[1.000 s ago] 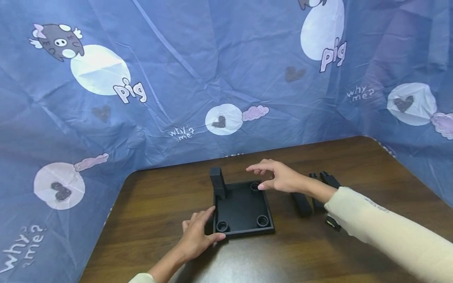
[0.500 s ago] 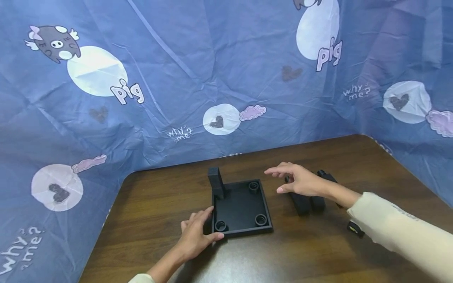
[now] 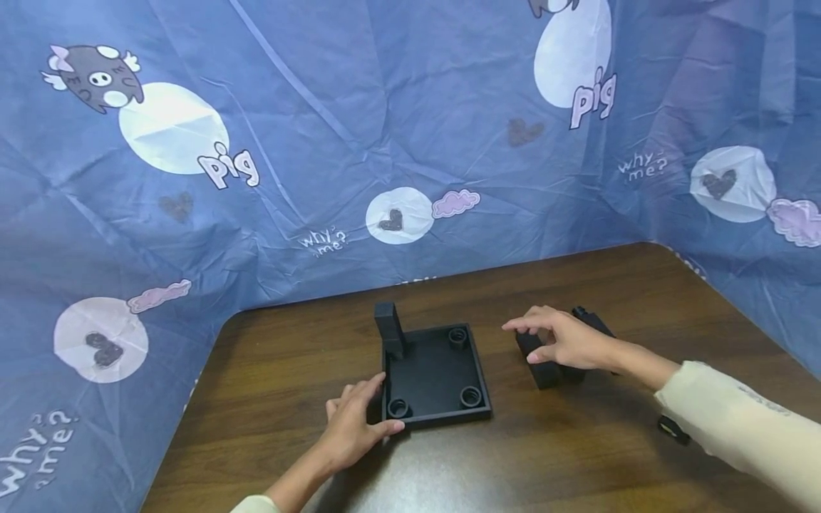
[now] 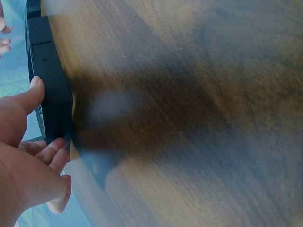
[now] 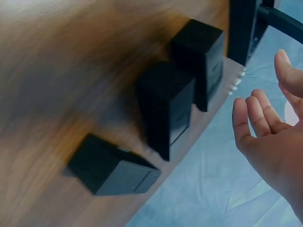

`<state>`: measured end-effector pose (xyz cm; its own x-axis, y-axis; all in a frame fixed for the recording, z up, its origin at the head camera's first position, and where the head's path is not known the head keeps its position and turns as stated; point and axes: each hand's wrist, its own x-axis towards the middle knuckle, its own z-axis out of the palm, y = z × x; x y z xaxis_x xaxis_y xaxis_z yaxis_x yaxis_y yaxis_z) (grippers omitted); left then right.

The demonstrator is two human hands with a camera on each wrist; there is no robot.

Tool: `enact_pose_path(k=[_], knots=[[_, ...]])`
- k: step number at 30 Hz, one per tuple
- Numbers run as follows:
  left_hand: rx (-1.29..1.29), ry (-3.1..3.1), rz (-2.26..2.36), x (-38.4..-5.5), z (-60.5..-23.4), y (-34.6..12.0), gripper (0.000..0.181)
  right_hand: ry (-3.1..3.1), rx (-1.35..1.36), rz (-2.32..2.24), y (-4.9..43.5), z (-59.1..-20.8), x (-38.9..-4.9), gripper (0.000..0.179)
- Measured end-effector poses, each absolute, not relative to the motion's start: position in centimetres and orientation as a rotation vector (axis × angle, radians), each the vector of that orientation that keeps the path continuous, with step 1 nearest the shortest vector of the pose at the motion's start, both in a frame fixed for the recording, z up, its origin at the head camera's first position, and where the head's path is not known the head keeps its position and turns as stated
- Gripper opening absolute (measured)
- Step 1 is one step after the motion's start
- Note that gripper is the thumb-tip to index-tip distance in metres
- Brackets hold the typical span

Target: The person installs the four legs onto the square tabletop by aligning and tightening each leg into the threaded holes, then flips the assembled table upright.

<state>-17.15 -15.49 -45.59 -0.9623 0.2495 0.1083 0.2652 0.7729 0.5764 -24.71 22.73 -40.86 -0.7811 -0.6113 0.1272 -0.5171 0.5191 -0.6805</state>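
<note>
A square black tray-like base [image 3: 436, 377] lies on the table, with round threaded sockets [image 3: 471, 397] at three corners. At its far left corner a black post [image 3: 389, 329] stands upright. My left hand [image 3: 353, 427] grips the near left corner, thumb on the front edge and fingers along the left side. My right hand [image 3: 567, 338] hovers over loose black blocks, its fingers loosely bent and holding nothing. The nearest block [image 3: 541, 372] lies beneath the fingertips; another block [image 5: 165, 104] beside it is partly hidden by the hand in the head view.
A further black block [image 3: 598, 325] lies beyond the right wrist. Near the right sleeve is a small black object with a yellow mark [image 3: 673, 429]. The wooden table [image 3: 295, 356] ends at a blue printed cloth [image 3: 308, 142] behind and at the sides.
My right hand has moved right, away from the base's far right socket, to above the loose blocks. My left hand stays at the same corner, and the base lies as before.
</note>
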Motion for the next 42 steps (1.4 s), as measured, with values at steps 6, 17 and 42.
enact_pose_path(k=[6, 17, 42], knots=[[-0.43, -2.93, -0.954, -17.3, -45.5, -15.6, 0.079, 2.628, -1.0, -1.028, 23.9, -41.4, -24.2, 0.057], [-0.443, -2.916, -0.948, -17.1, -45.4, -15.7, 0.079, 2.721, -1.08, -0.718, 24.8, -41.8, -23.2, 0.058], [-0.437, -2.934, -0.944, -17.2, -45.7, -15.6, 0.08, 2.769, -1.327, -0.365, 24.0, -43.1, -22.7, 0.065]])
